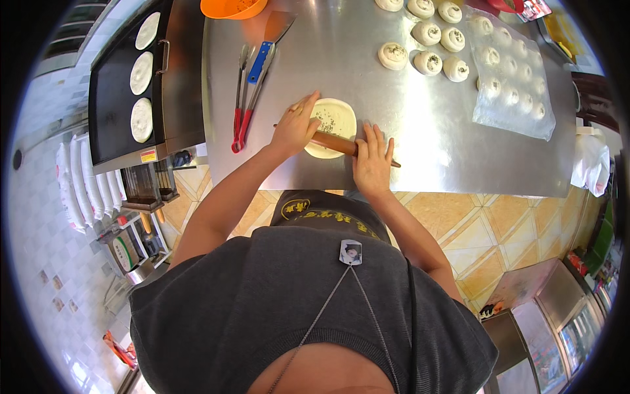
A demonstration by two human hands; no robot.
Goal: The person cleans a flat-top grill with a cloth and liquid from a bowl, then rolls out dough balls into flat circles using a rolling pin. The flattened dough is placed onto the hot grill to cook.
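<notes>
A brown wooden rolling pin lies slantwise across a flat, pale dough round sprinkled with dark green bits. On the pin's left end rests my left hand, its fingers reaching forward over the wood and the dough's left edge. My right hand bears down on the other end, fingers laid across it, and the tapered tip pokes out past them. The near edge of the dough shows below the pin; the part beneath it is hidden.
Red-handled tongs and a blue-handled scraper lie to the left. Several filled dough balls sit at the back right, beside more under plastic sheeting. Further left, a black griddle carries three flatbreads. An orange bowl stands behind.
</notes>
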